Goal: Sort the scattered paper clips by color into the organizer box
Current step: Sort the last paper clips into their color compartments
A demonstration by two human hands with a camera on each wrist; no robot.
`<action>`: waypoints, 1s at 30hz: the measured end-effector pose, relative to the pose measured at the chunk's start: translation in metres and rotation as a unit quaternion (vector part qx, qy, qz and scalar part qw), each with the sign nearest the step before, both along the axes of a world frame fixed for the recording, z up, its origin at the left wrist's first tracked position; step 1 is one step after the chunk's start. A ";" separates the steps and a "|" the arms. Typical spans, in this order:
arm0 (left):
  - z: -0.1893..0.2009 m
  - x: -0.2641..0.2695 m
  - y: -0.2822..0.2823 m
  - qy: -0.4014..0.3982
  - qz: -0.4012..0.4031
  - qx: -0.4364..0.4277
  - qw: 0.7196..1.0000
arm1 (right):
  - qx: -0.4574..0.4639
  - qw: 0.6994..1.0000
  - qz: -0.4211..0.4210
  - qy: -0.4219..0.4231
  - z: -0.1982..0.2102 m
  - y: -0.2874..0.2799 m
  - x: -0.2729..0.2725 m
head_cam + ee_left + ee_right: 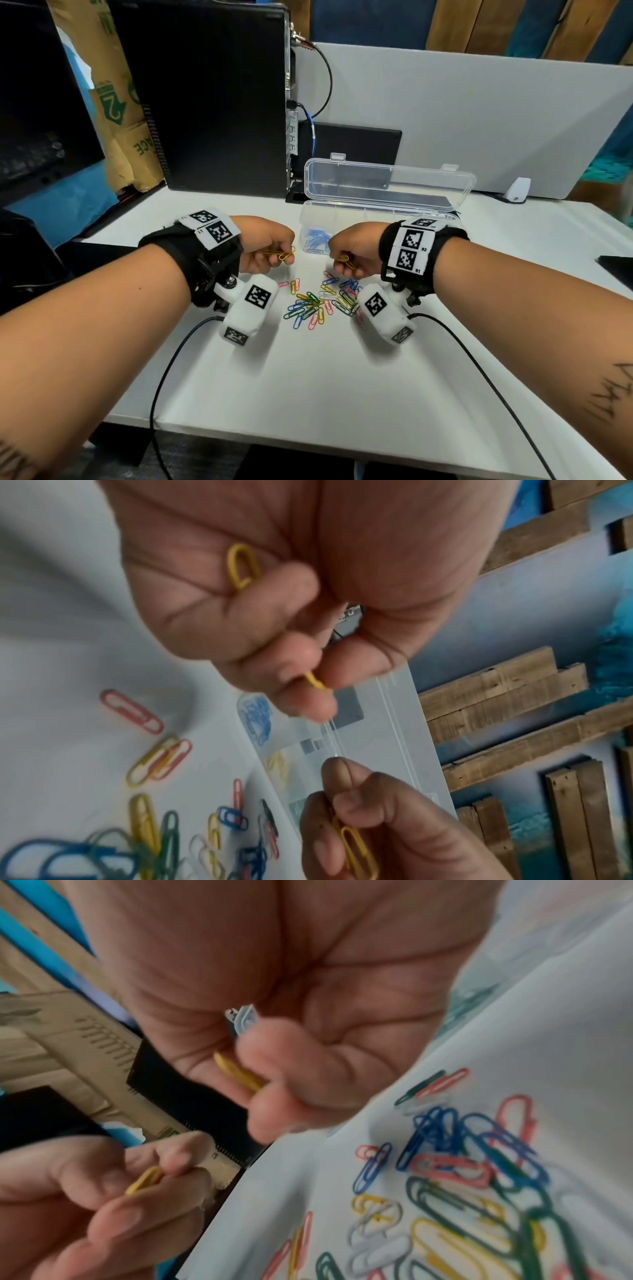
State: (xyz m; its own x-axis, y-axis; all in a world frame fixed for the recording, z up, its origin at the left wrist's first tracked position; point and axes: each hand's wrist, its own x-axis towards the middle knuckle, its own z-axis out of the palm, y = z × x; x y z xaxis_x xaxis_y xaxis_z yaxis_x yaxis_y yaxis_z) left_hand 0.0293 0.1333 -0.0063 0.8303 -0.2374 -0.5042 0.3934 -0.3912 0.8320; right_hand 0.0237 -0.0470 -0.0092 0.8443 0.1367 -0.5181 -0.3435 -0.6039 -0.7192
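Note:
My left hand [274, 248] hovers above the table and pinches a small bunch of yellow paper clips [281, 254]; one yellow clip [241, 566] lies against its palm in the left wrist view. My right hand [352, 253] faces it and grips more yellow clips [344, 261], also seen as a yellow clip [238, 1073] between its curled fingers. A mixed pile of coloured paper clips [318, 301] lies on the white table below both hands. Behind them stands the clear organizer box [376, 209], lid open, with blue clips [317, 240] in its left compartment.
A black computer tower [212, 96] and a dark monitor [41, 96] stand at the back left. A white partition [479, 113] runs behind the box. Black cables [164, 377] trail from both wrist cameras over the table's front edge.

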 end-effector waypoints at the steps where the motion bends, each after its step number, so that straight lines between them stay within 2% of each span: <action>1: -0.001 -0.001 0.000 0.009 0.005 -0.012 1.000 | 0.010 1.000 -0.003 0.006 -0.001 -0.002 -0.001; 5: -0.005 -0.002 0.000 0.033 -0.004 -0.016 0.999 | 0.030 0.999 -0.017 0.034 -0.005 -0.008 -0.004; 9: -0.008 -0.002 -0.001 0.047 -0.007 -0.010 0.999 | -0.032 0.999 0.030 0.008 -0.006 -0.014 -0.007; 10: -0.008 -0.002 -0.003 0.041 -0.007 0.021 0.999 | -0.078 0.995 0.059 -0.009 -0.004 -0.016 -0.009; 12: -0.008 -0.005 -0.010 -0.010 -0.031 0.159 0.987 | -0.199 0.970 0.127 -0.056 -0.001 -0.018 -0.015; 13: -0.008 -0.007 -0.014 -0.055 -0.061 0.261 0.962 | -0.252 0.951 0.157 -0.082 0.000 -0.018 -0.018; 15: -0.011 -0.011 -0.022 -0.161 -0.134 0.423 0.882 | -0.312 0.920 0.198 -0.133 -0.001 -0.020 -0.024; 16: -0.013 -0.011 -0.025 -0.194 -0.158 0.462 0.851 | -0.322 0.911 0.206 -0.151 -0.003 -0.021 -0.026; 17: -0.017 -0.011 -0.028 -0.206 -0.171 0.486 0.832 | -0.325 0.908 0.208 -0.164 -0.005 -0.022 -0.028; 19: -0.023 -0.011 -0.031 -0.211 -0.179 0.511 0.813 | -0.323 0.909 0.201 -0.174 -0.009 -0.023 -0.029; 23: -0.027 -0.012 -0.036 -0.231 -0.183 0.521 0.801 | -0.333 0.906 0.191 -0.179 -0.016 -0.021 -0.031; 30: -0.030 -0.011 -0.033 -0.241 -0.194 0.517 0.799 | -0.374 0.882 0.225 -0.178 -0.018 -0.015 -0.029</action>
State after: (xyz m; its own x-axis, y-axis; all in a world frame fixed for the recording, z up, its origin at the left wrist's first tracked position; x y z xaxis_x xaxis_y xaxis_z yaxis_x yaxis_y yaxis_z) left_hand 0.0183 0.1004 -0.0359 0.9522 -0.1874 -0.2414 -0.1919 -0.9814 0.0049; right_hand -0.0056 -0.0625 -0.0271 0.9192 0.2312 -0.3187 0.2187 -0.9729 -0.0749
